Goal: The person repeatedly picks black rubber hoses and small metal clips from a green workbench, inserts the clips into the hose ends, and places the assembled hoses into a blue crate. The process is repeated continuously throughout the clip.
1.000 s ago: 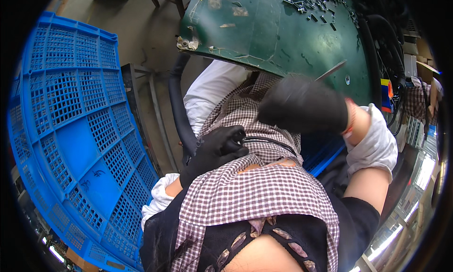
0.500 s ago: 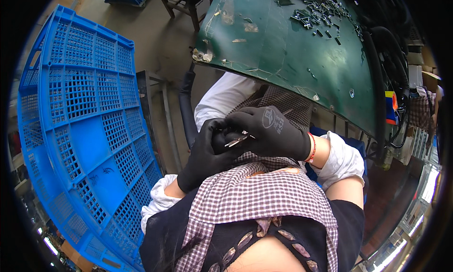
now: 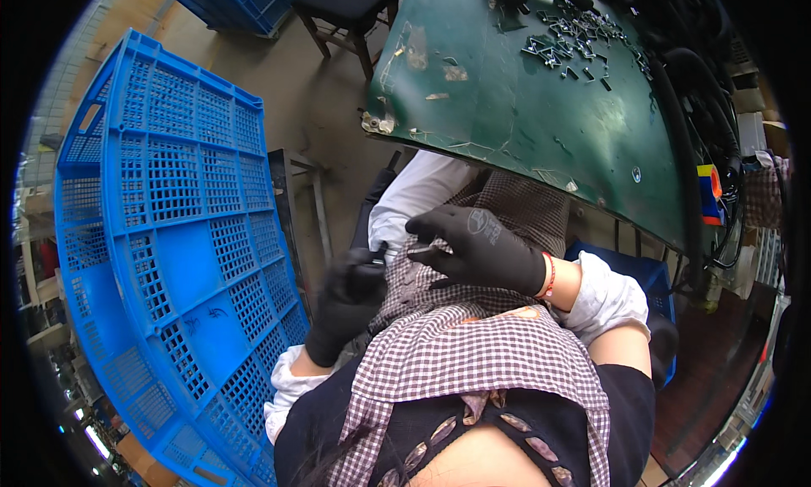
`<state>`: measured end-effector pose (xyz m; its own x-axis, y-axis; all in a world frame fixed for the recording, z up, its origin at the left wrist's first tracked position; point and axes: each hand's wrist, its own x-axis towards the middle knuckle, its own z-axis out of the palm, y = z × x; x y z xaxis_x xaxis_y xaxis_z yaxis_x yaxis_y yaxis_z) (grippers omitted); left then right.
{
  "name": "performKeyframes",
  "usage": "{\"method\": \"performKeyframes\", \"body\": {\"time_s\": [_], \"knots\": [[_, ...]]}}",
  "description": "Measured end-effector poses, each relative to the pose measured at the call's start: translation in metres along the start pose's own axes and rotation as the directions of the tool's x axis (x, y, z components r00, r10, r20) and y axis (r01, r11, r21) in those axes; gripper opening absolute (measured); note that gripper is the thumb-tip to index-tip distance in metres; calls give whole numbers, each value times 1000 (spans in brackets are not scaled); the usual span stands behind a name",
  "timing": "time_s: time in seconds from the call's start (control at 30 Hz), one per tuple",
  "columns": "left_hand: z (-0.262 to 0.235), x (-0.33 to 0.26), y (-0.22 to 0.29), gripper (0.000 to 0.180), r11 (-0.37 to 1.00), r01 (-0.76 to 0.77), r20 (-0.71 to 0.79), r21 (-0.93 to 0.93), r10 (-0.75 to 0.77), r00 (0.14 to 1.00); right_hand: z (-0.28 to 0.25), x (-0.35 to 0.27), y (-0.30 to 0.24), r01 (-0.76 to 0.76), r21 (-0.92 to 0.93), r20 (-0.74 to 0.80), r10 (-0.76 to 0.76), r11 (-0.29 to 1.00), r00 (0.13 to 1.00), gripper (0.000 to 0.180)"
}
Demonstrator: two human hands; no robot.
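My right hand, in a black glove, is held over my lap with its fingers curled. A small silvery metal piece shows between its thumb and fingertips; its kind is too small to make out. My left hand, also gloved in black, is lower and to the left, apart from the right one. Motion smears its fingers, and a small dark tip sticks out beside them. Beyond that hand, a black padded tube runs next to my white-clad leg. Under both hands lies my checked apron.
A green table stands ahead, with many small metal clips scattered on it. Black hoses are piled along its right side. A tall blue mesh crate stands at the left. A dark stool is farther off.
My hands have come apart: the left moved down and leftward, the right stayed above my lap. The bright metal pieces that showed between them are mostly out of sight. The view shifted slightly.
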<state>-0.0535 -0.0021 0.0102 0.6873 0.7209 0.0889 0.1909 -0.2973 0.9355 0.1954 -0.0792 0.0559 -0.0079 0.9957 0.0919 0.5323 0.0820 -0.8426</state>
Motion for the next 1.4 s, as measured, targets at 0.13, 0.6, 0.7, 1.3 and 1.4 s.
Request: {"method": "performKeyframes", "body": {"time_s": [0.13,0.6,0.7,1.3,1.4], "knots": [[-86,-5,31,64,998,-44,-136,-39,38,990,-11,16,6,2,-74,-160,-14,997,987,37],[-269,-27,136,45,966,-129,-305,-225,56,951,-59,21,15,-236,649,108,220,723,970,19],[-231,29,113,48,991,-72,-268,-116,39,963,-71,-5,17,-236,712,50,287,661,957,17],[17,80,33,74,982,109,177,154,-136,975,-168,31,123,-600,-544,-690,94,586,718,37],[14,86,28,75,975,189,188,113,-208,960,-198,30,155,-781,-506,-733,296,365,613,36]]}}
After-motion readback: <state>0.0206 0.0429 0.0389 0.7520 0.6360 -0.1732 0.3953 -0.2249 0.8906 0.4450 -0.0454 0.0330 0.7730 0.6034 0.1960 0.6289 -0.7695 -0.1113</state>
